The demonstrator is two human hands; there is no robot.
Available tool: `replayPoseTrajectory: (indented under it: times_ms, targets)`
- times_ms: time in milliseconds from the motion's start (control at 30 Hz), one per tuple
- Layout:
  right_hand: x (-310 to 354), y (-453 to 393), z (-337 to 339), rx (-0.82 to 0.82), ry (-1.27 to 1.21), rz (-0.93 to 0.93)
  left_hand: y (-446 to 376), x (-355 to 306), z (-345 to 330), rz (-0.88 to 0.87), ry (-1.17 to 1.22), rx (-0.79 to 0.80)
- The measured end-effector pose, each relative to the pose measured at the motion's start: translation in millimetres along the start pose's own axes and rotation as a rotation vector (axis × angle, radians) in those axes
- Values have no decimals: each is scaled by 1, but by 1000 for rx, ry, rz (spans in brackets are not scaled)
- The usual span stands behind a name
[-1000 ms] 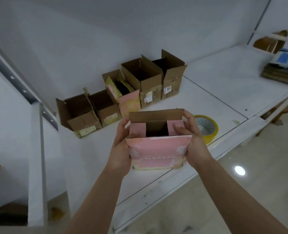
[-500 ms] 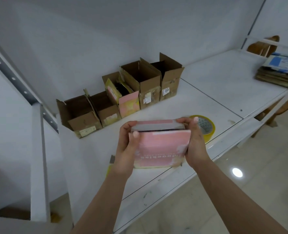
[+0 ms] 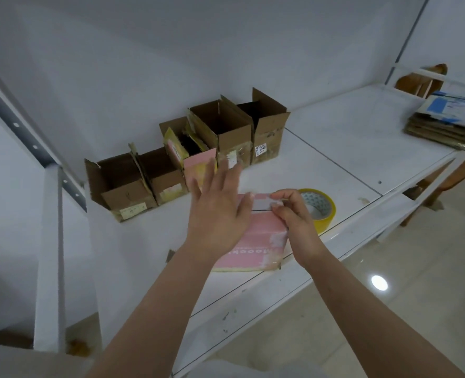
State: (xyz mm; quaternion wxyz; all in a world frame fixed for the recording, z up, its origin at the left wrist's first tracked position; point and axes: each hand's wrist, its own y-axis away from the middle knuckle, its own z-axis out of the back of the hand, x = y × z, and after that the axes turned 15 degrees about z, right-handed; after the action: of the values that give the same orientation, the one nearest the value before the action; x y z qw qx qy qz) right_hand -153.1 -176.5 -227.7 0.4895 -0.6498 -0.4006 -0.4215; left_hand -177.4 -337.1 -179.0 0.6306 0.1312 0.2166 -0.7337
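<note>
Left hand (image 3: 220, 211) spreads open over the pink box (image 3: 258, 241); right hand (image 3: 294, 214) pinches its closed flaps. Sealing looks next: fetch the tape roll (image 3: 321, 208) just right.

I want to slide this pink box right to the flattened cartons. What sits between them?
In the head view, the yellow tape roll, just right of the pink box; past it, white shelf bare but for specks to the flattened cartons.

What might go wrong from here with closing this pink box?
The flaps of the pink cardboard box may spring open: only the right hand pinches them, the left hand is spread open. The box lies near the front edge of the white shelf and may slide off.
</note>
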Motion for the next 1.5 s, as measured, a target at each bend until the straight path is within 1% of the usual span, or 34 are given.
replayPoseTrajectory:
  times_ms: [67,100,133,200,233,267,300,367,400,433,467,500,567,633,667,700,767,800,900,967,1000,1067,1133,1300,1433,1500]
  targets:
    - [5,-3,6,97,34,17,-4,-1,-13,3,-332,150]
    - [8,-7,12,150,86,31,-5,2,-16,9,-405,190]
    - [11,-12,21,175,142,55,-7,4,-18,14,-421,206]
    - [13,-26,44,138,264,50,-7,7,-19,17,-416,214]
    - [11,-34,56,119,367,26,-7,8,-20,14,-418,207]
    - [8,-41,68,143,504,-10,-6,8,-21,16,-423,198]
    - [3,-47,79,228,678,-57,-6,8,-21,21,-424,196]
    - [-14,-53,95,510,1095,-179,-6,7,-21,35,-406,200]
    - [-24,-52,102,652,1291,-216,-7,7,-21,40,-396,195]
    - [-34,-50,107,761,1450,-219,-7,7,-21,42,-390,190]
    - [-42,-46,110,822,1571,-190,-7,7,-20,44,-388,185]
    - [-46,-44,113,831,1651,-134,-7,7,-19,49,-389,186]
    - [-44,-45,117,770,1718,-62,-6,6,-18,53,-400,194]
    - [-30,-54,119,690,1703,-70,-6,4,-17,53,-402,212]
    - [-19,-61,119,660,1666,-67,-7,4,-15,53,-401,224]
    - [-5,-68,118,610,1582,-21,-9,3,-14,55,-404,243]
    - [30,-80,107,520,1257,54,-14,-4,-9,69,-379,297]
    - [49,-84,99,503,1104,80,-17,-8,-7,82,-331,319]
    - [92,-83,71,564,821,182,-17,-17,-4,160,-29,324]
    - [108,-75,50,651,693,211,-13,-16,2,191,252,338]
    - [111,-72,41,688,649,224,-10,-14,5,176,416,350]
    - [113,-66,23,742,623,267,-3,-11,8,103,684,341]
    - [110,-65,10,786,650,295,2,-10,9,66,827,314]
    - [99,-62,-6,888,744,297,5,-12,2,144,950,248]
    - [97,-63,-8,925,723,295,0,-8,1,202,1064,224]
    - [98,-64,-4,1025,733,255,-2,-6,-1,220,1099,195]
